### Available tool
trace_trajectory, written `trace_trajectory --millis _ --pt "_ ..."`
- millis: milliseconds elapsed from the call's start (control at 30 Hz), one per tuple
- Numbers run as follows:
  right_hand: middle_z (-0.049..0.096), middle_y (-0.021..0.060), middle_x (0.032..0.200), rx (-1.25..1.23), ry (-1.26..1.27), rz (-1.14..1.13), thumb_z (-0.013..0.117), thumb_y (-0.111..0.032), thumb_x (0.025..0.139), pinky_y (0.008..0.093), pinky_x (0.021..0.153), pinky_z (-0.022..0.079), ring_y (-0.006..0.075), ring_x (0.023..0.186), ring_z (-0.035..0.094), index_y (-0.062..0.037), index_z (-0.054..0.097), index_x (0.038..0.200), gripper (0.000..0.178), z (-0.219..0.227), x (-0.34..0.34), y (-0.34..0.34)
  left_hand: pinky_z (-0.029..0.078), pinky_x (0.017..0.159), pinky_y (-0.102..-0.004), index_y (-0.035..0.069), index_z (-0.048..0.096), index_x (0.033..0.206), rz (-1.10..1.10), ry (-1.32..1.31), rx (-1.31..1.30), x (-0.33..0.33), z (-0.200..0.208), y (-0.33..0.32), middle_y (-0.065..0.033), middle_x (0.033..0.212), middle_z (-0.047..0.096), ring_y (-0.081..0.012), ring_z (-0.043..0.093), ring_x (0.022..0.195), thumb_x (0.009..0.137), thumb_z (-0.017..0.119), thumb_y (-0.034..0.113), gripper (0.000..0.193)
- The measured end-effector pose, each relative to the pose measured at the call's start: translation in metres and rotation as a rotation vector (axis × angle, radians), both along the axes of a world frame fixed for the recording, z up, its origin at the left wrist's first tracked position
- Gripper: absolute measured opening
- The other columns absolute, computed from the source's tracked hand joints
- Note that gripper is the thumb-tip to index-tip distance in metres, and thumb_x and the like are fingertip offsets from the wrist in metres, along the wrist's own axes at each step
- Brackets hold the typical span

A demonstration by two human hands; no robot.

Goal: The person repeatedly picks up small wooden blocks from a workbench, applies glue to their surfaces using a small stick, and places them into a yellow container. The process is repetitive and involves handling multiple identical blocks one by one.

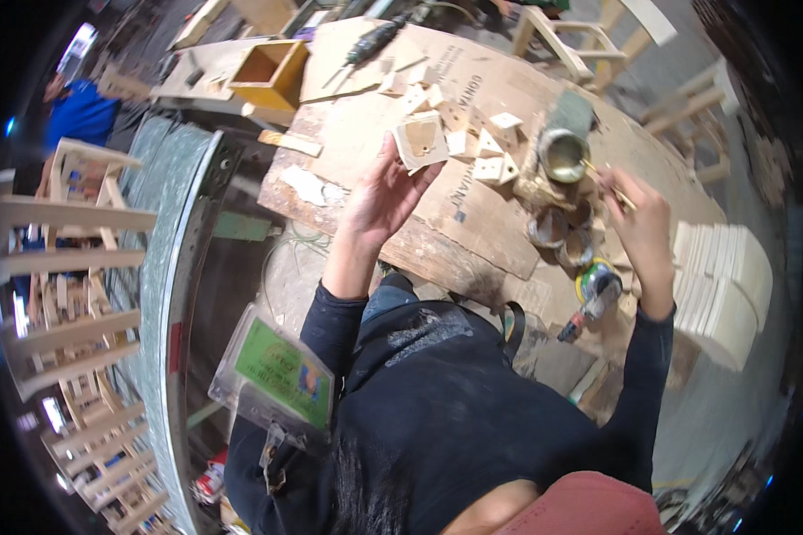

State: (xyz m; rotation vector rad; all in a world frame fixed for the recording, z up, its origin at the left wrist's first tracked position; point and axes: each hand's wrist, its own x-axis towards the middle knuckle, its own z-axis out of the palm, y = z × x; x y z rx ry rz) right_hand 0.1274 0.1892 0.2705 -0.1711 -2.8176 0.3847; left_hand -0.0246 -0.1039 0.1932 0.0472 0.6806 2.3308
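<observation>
My left hand (382,198) grips a small pale wooden block (421,145) above the cardboard-covered table, with a tan, uneven patch on its upper face. At the right, my right hand (638,218) is closed around a thin stick-like handle (625,196). The handle's far end reaches the rim of an open can (562,159), and whether it ends in bristles is hidden. The can appears tilted toward me and has light residue inside. Several wooden corner blocks (488,144), some with drilled holes, lie loose between the held block and the can.
Crusted cups (549,227) and a power tool (596,290) sit near my right forearm. White curved panels (718,285) are stacked at the right. A drill (375,43) and yellowish wooden box (272,76) lie farther off. Wooden frames (71,218) line the left conveyor (147,267), near a person in blue (82,116).
</observation>
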Motion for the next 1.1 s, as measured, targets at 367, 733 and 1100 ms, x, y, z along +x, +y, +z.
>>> trace_trajectory --millis 367,733,1100 --pt "0.062 0.0211 0.116 -0.610 0.467 -0.064 0.056 0.005 0.090 0.0320 0.093 0.047 0.0241 0.107 0.061 0.0003 0.056 0.095 0.007 0.004 -0.002 -0.007 0.045 0.104 -0.0369 -0.001 0.059 0.099 0.372 -0.097 -0.001 -0.073 0.000 -0.072 -0.0107 0.097 0.061 -0.0245 0.059 0.101 0.085 0.071 0.024 0.031" --pt "0.059 0.0254 0.118 -0.662 0.408 -0.251 0.053 0.004 0.092 0.0317 0.093 0.048 0.0259 0.110 0.059 0.0016 0.053 0.092 0.002 -0.024 -0.123 -0.103 0.049 0.091 -0.0280 -0.002 0.061 0.100 0.693 0.041 -0.203 -0.333 -0.065 -0.242 -0.0115 0.102 0.065 -0.0227 0.062 0.098 0.087 0.064 0.016 0.023" --pt "0.059 0.0266 0.115 -0.700 0.238 -0.415 0.052 0.003 0.092 0.0323 0.094 0.045 0.0273 0.113 0.057 0.0021 0.052 0.093 0.002 -0.048 -0.252 -0.165 0.046 0.060 -0.0279 0.002 0.065 0.081 0.752 0.152 -1.351 -0.667 -0.182 -0.364 -0.0048 0.078 0.061 -0.0139 0.057 0.069 0.071 0.075 0.032 0.034"
